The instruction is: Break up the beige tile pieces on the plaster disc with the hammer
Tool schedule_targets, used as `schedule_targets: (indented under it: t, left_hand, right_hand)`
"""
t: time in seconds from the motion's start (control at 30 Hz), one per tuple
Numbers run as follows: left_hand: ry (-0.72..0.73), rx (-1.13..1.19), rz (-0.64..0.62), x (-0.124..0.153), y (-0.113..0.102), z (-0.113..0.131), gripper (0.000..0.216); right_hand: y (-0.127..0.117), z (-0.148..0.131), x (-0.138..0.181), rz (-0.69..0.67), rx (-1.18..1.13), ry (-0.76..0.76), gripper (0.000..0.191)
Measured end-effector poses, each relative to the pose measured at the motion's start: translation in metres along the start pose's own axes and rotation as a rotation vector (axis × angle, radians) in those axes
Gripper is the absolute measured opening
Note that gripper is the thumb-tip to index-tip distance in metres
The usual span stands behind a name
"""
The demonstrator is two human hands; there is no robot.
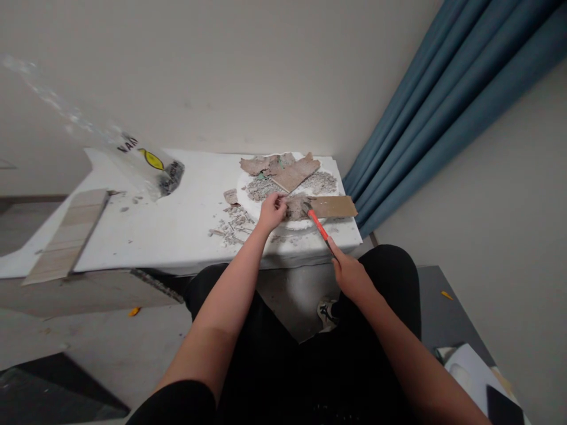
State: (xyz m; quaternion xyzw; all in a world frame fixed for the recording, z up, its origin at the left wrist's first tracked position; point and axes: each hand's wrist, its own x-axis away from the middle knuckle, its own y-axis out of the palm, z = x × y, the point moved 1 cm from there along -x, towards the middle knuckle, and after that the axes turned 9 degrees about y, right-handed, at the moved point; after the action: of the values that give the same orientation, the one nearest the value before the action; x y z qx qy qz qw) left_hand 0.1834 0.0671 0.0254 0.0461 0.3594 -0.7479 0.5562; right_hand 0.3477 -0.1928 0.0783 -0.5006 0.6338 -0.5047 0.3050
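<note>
Board [334,206] rough at left, unbroken at right, right hand [352,274] gripping hammer [318,224] over it, left hand [271,211] beside, hold unclear.

Red handle [319,225] — end hidden in right hand [353,277] | curtain [443,118] — top cut off

A white-covered table [168,227] stands against a pale wall [266,71], blue curtains [447,112] hanging at right
</note>
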Motion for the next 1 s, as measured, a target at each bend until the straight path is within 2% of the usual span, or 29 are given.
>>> schedule_targets:
  t: [0.17,0.27,0.33,0.4,0.5,0.57,0.67,0.7,0.83,1.0]
  left_hand:
    - [-0.086,-0.036,0.082,-0.003,-0.014,0.000,0.029]
    - [-0.118,-0.109,0.067,-0.004,-0.029,-0.001,0.028]
    - [-0.194,-0.229,0.050,-0.004,-0.045,-0.006,0.028]
    - [-0.322,-0.434,-0.052,-0.002,-0.064,-0.015,0.029]
    - [-0.495,-0.646,-0.381,0.006,-0.088,-0.033,0.028]
    - [-0.549,-0.630,-0.547,0.016,-0.093,-0.043,0.022]
    - [-0.573,-0.557,-0.663,0.033,-0.082,-0.052,0.027]
    - [-0.553,-0.531,-0.666,0.039,-0.076,-0.053,0.031]
    - [-0.367,-0.456,-0.521,0.057,-0.054,-0.054,0.035]
    - [-0.212,-0.406,-0.402,0.069,-0.046,-0.059,0.027]
  right_hand:
    - [0.000,-0.003,0.002,0.034,-0.021,0.002,0.063]
    - [0.003,-0.003,0.004,-0.002,0.001,-0.015,0.063]
    - [0.004,-0.001,0.005,-0.007,-0.005,-0.024,0.063]
    - [0.004,0.002,0.005,0.024,-0.032,-0.026,0.062]
    - [0.003,0.011,0.004,0.082,-0.061,-0.006,0.061]
    - [0.004,0.018,0.002,0.080,-0.055,0.019,0.061]
    - [0.011,0.029,-0.002,0.049,-0.061,0.035,0.062]
    - [0.013,0.032,-0.003,0.044,-0.076,0.033,0.063]
    - [0.020,0.038,-0.003,0.036,-0.146,0.031,0.062]
    - [0.023,0.038,-0.002,0.034,-0.204,0.033,0.062]
